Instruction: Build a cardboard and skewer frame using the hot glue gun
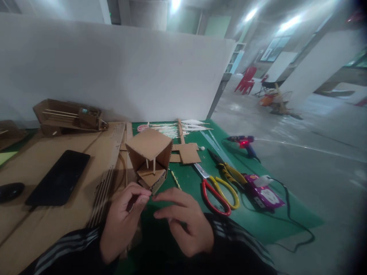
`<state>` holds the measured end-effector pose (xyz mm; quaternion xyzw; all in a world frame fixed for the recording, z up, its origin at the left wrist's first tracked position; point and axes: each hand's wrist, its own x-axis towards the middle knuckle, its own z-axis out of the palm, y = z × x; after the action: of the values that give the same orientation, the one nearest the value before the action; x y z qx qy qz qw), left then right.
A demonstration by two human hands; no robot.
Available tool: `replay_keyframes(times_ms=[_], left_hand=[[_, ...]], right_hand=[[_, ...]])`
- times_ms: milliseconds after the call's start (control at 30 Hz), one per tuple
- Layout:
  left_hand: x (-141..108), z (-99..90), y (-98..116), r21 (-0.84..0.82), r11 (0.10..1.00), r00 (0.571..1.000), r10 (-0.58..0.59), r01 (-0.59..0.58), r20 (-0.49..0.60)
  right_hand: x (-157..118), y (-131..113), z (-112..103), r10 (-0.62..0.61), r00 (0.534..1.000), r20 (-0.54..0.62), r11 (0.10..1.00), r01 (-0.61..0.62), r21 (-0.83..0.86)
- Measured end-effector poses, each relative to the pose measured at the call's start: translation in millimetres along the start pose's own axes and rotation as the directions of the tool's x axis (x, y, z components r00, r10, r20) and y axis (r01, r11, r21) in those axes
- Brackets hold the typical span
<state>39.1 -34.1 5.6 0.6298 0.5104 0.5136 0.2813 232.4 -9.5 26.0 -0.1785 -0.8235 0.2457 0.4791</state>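
A small open cardboard box [150, 154] with sticks inside stands tilted on the green mat [252, 223]. My left hand [122, 221] and my right hand [183, 223] meet just in front of the box's lower corner, fingertips pinched close together. Whether something small sits between the fingertips is too blurred to tell. Both wrists wear dark sleeves with white stripes.
Red-and-yellow scissors [216, 189] and yellow-handled pliers [228, 172] lie right of the box, with a purple pack [265, 194] and cable. A glue gun [243, 143] lies farther back. A black phone [59, 177], cardboard sheets [43, 221] and a cardboard model [69, 116] are on the left.
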Motion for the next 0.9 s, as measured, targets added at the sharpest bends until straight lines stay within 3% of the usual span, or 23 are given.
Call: replay_keyframes(times_ms=[300, 500, 667, 900], left_hand=[[2, 1.0, 2, -0.062, 0.998, 0.999, 0.013, -0.011, 0.029], [-1, 4.4, -1, -0.215, 0.965, 0.986, -0.130, 0.151, 0.107], [0, 5.9, 1, -0.264, 0.946, 0.979, -0.158, 0.188, 0.131], [3, 5.0, 5, -0.200, 0.976, 0.992, -0.072, 0.092, 0.107]], right_hand=[[-4, -4, -1, -0.045, 0.997, 0.058, 0.998, 0.047, -0.035], [-7, -6, -4, -0.021, 0.999, 0.050, 0.997, 0.025, -0.071], [-13, -5, -4, 0.030, 0.999, -0.014, 0.999, -0.030, -0.040], [-16, -11, -7, 0.117, 0.993, -0.013, 0.993, -0.117, -0.008]])
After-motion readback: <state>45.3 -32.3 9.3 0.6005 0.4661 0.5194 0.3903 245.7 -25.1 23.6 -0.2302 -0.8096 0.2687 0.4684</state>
